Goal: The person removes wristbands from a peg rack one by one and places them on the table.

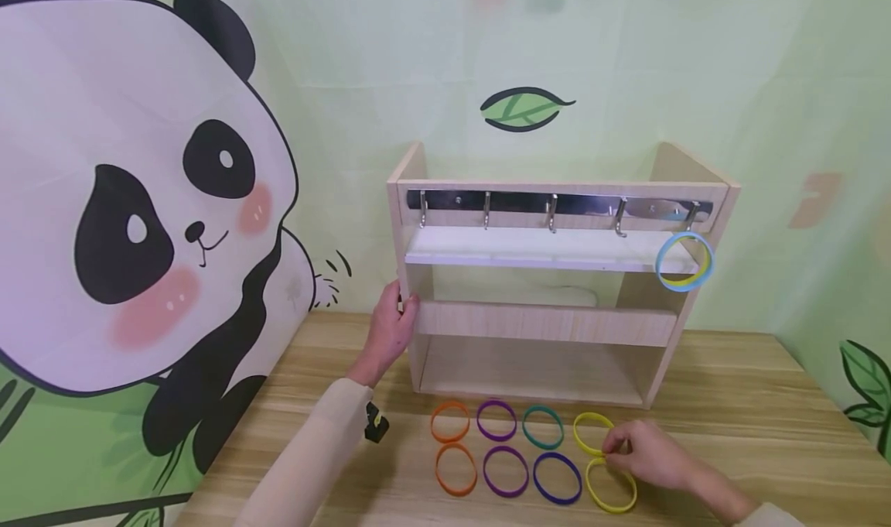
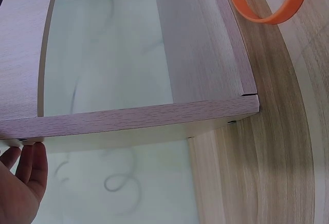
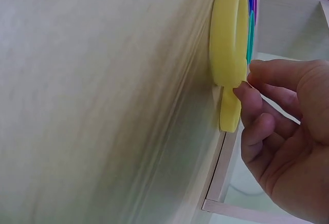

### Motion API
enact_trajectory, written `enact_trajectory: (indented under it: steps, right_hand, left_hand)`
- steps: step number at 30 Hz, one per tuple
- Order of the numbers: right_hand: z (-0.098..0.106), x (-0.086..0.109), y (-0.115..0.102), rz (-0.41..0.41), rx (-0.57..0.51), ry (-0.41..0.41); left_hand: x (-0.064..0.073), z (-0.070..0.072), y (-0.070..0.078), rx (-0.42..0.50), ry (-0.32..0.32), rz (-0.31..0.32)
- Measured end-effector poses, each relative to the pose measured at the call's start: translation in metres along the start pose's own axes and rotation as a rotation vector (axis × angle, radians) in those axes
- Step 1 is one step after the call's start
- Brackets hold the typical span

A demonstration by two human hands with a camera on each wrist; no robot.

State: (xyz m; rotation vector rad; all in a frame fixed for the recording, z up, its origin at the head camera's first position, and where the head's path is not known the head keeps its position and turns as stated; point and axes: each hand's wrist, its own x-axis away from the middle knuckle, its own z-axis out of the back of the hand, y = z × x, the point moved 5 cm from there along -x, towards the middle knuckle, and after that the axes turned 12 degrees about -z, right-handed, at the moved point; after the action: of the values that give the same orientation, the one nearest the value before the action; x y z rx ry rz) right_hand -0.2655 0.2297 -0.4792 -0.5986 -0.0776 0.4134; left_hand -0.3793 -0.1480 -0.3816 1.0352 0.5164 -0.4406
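My left hand (image 1: pixel 390 330) rests its fingertips against the outer left side of a light wooden shelf unit (image 1: pixel 543 322). In the left wrist view, those fingers (image 2: pixel 37 165) look fairly straight against the side panel. My right hand (image 1: pixel 650 453) pinches the edge of a yellow silicone wristband (image 1: pixel 612 508) on the table. A second yellow wristband (image 1: pixel 590 415) lies just behind, close to the same fingertips. The right wrist view shows thumb and fingers at the edge of the nearer yellow band (image 3: pixel 226 34).
Orange (image 1: pixel 455 492), purple (image 1: pixel 504 494), navy (image 1: pixel 557 500) and teal wristbands (image 1: pixel 543 446) lie in two rows before the shelf. A metal hook rail (image 1: pixel 522 202) spans its top; a light blue wristband (image 1: pixel 710 260) and a yellow one (image 1: pixel 704 272) hang at the right end.
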Motion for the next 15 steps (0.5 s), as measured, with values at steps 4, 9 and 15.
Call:
enact_trajectory:
  steps: [4,9,15]
  right_hand:
    - [0.003,0.0,0.0,0.007,-0.003,0.017]
    - [0.01,0.0,-0.001,-0.016,-0.026,0.028]
    - [0.026,-0.001,-0.003,-0.003,-0.023,0.089]
  left_hand:
    - [0.001,0.0,-0.001,-0.003,0.003,0.004]
    - [0.0,0.0,-0.001,-0.007,0.009,0.006]
    - [0.0,-0.001,-0.001,-0.002,0.008,0.007]
